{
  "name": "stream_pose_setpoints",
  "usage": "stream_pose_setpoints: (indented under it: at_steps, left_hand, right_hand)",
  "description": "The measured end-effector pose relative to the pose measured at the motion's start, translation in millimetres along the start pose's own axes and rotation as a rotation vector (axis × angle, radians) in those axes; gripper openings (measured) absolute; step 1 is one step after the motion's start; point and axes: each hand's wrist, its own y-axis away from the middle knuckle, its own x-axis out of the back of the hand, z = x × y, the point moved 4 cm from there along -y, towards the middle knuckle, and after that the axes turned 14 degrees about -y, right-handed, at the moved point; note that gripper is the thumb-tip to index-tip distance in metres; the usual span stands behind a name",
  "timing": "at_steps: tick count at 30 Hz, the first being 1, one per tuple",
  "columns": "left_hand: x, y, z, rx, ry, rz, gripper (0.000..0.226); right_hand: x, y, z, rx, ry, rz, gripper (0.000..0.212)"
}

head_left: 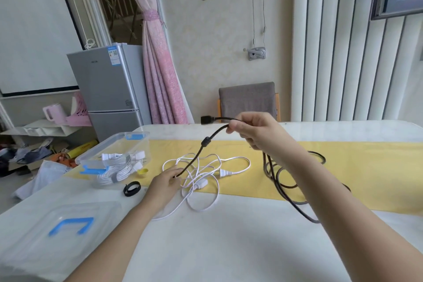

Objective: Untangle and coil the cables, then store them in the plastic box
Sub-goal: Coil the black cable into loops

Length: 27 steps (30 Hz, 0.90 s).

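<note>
My right hand (254, 130) is raised above the table, pinching a black cable (281, 181) near its plug end (207, 120). The cable runs down left, past a ferrite bead, to my left hand (166, 182), which grips it low over a tangled white cable (203, 174). More of the black cable lies in loose loops on the yellow runner under my right forearm. A clear plastic box (114, 153) with blue clips stands at the left and holds coiled white cables.
The box lid (61, 231) with a blue clip lies at the near left. A black strap loop (131, 188) rests by the box. A grey chair (248, 101) stands behind the table; a small fridge (107, 84) and floor clutter are at the left.
</note>
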Motion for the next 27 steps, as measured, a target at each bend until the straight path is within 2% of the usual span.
stream_pose_setpoints:
  at_steps: [2, 4, 8, 10, 11, 13, 15, 17, 19, 20, 22, 24, 27]
  left_hand:
    - [2, -11, 2, 0.024, -0.081, 0.079, 0.033]
    - [8, -20, 0, 0.078, -0.144, 0.145, 0.038]
    - [24, -26, -18, 0.304, -0.162, 0.174, 0.038]
    - [27, -25, -10, 0.276, -0.105, 0.173, 0.033]
    - [28, -23, 1, 0.226, 0.002, 0.158, 0.031]
    - [26, -18, 35, 0.128, 0.338, 0.081, 0.027]
    - [22, -8, 79, 0.082, 0.737, -0.080, 0.016]
    - [17, 3, 122, 0.038, 0.976, -0.305, 0.040]
    - [12, 13, 156, -0.075, 0.985, -0.510, 0.057]
    - [10, 20, 169, -0.159, 0.946, -0.596, 0.056]
    - [8, 35, 186, -0.304, 0.832, -0.717, 0.035]
    - [10, 41, 192, -0.361, 0.811, -0.722, 0.018]
    - [20, 32, 185, -0.228, 1.059, -0.573, 0.030]
  right_hand:
    - [7, -1, -3, 0.054, -0.027, 0.039, 0.023]
    - [17, -2, -4, 0.085, -0.182, 0.124, 0.024]
    - [58, -1, -21, 0.187, -0.474, 0.285, 0.026]
    - [75, 2, -27, 0.146, -0.501, 0.326, 0.026]
    - [78, 3, -28, 0.101, -0.492, 0.320, 0.025]
    - [74, 3, -29, 0.004, -0.426, 0.258, 0.023]
    - [64, 4, -28, -0.055, -0.344, 0.184, 0.022]
    - [55, 5, -27, -0.076, -0.307, 0.144, 0.022]
    - [53, 5, -29, -0.069, -0.302, 0.141, 0.022]
    - [55, 5, -30, -0.053, -0.310, 0.151, 0.022]
    - [65, 6, -35, -0.011, -0.333, 0.203, 0.022]
    - [80, 9, -39, 0.024, -0.343, 0.277, 0.023]
    - [102, 16, -44, 0.067, -0.366, 0.379, 0.022]
